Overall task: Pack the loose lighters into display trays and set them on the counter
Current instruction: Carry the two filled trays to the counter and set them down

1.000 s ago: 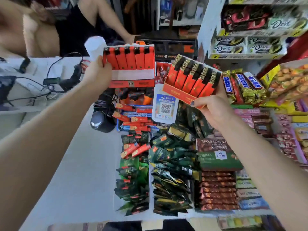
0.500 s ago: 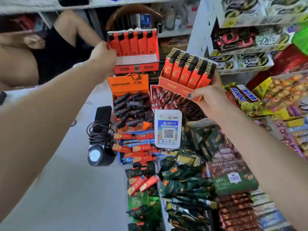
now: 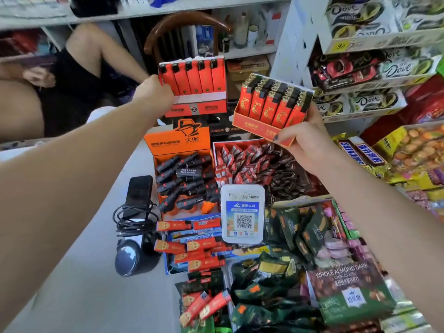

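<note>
Item 1, 6 o'clock, nearest: green snack packets and loose red sticks crowd the tabletop

Item 2, centre: QR payment stand; at its 10 o'clock, orange box of black torch lighters; at its 9 o'clock, black charger and cable

Item 3, 2 o'clock: right hand, grip closed on the lower corner of the tilted lighter tray, held aloft, fully stocked

Item 4, 12 o'clock, farthest: left hand, grip closed on the left edge of the upright lighter tray, held aloft, one row showing

Risk: each tray hangs from a single edge hold. The tilted one could spill lighters. Free tabletop looks scarce, so setting down may topple the stand or knock stock
</note>
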Tool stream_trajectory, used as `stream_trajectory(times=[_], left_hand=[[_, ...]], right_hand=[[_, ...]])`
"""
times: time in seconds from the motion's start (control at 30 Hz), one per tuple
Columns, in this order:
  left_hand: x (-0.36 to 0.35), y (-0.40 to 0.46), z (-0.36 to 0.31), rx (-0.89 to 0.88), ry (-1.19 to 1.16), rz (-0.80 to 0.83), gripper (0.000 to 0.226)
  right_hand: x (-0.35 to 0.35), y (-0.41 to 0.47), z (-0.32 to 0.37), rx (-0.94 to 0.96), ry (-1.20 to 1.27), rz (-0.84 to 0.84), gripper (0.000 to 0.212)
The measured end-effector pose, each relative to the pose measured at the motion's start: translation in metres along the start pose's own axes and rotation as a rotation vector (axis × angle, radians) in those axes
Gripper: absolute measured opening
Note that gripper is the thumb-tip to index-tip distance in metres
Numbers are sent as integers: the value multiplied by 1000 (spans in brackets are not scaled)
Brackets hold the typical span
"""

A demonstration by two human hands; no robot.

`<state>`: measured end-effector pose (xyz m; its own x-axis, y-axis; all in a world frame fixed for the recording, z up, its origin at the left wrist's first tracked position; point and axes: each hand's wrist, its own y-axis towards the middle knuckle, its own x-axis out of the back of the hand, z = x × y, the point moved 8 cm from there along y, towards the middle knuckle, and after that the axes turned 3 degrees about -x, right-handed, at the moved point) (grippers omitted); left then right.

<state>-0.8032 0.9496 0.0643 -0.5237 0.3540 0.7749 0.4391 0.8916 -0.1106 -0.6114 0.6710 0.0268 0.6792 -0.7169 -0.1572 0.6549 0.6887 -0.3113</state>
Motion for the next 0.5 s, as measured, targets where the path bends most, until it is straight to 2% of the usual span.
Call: stream_trajectory(times=[0.2, 0.5], left_hand=[[-15, 24, -2, -30, 124, 5, 37], [-36, 31, 12, -7, 129, 41, 33]], right_hand=[[8, 18, -4, -11, 11, -24, 92], [6, 35, -9, -9, 15, -50, 91]])
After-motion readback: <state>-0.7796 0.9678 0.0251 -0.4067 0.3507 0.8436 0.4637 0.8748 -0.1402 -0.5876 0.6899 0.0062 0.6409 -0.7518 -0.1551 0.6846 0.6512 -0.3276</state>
